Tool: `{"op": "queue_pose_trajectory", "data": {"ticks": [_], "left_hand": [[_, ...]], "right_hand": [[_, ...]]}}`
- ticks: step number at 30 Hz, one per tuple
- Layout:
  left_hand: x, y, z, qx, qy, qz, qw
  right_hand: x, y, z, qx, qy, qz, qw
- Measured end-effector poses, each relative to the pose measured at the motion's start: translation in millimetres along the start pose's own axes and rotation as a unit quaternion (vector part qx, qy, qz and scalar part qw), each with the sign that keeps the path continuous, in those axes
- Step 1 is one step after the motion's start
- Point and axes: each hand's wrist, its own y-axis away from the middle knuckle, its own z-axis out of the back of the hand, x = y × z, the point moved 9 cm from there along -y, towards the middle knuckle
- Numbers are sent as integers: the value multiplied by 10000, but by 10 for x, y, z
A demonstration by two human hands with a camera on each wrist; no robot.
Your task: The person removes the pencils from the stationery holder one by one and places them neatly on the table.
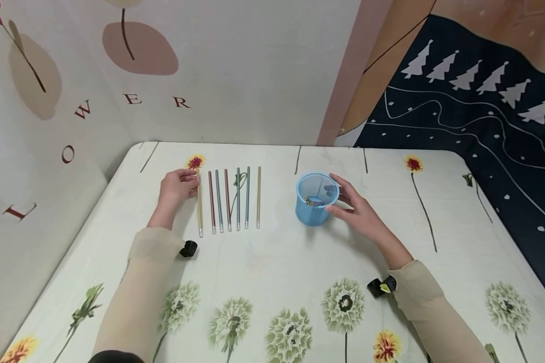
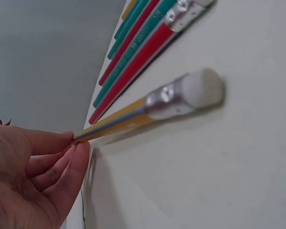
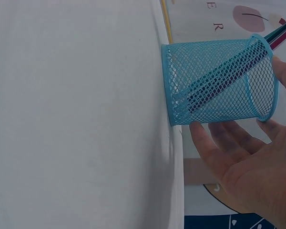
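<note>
At the far left of the table, my left hand [image 1: 177,186] pinches the far end of a yellow pencil [image 1: 200,212] between thumb and fingertips. Its white eraser end, close to the tabletop, points toward me in the left wrist view. Beside it lies a row of pencils, among them a red pencil [image 1: 212,201], a teal pencil [image 1: 247,196] and another yellow pencil [image 1: 259,196]. My right hand [image 1: 356,209] holds a blue mesh pencil cup [image 1: 312,217] upright from its right side. Through the mesh, teal and dark red pencils [image 3: 229,76] show, extending past the rim.
A white floral cloth [image 1: 272,272] covers the table. Behind it hangs a pale printed backdrop [image 1: 254,75], and a dark cloth with white trees [image 1: 477,111] drapes at the right. Black wrist devices sit below both hands.
</note>
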Motion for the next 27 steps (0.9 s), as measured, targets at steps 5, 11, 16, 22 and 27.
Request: {"op": "queue_pose_trajectory", "data": {"ticks": [5,11,16,22,27], "left_hand": [[15,-29,-24,-55,-68,-6,10000],[-46,-34,-39,-152,-273,-112,9995],[-93,-3,-56,-218,-556,-172,9981],[-119,7,-83,-281,-859,-160,9958],[-148,-11,-99,-335,-1015,-149,9942]], "right_hand": [[1,4,-3,0,9,-25,10000],[4,7,-1,-5,19,-27,10000],[-2,15,-7,-7,10,-23,10000],[-22,34,-12,-17,24,-54,10000],[-22,30,-2,-38,19,-21,10000]]}}
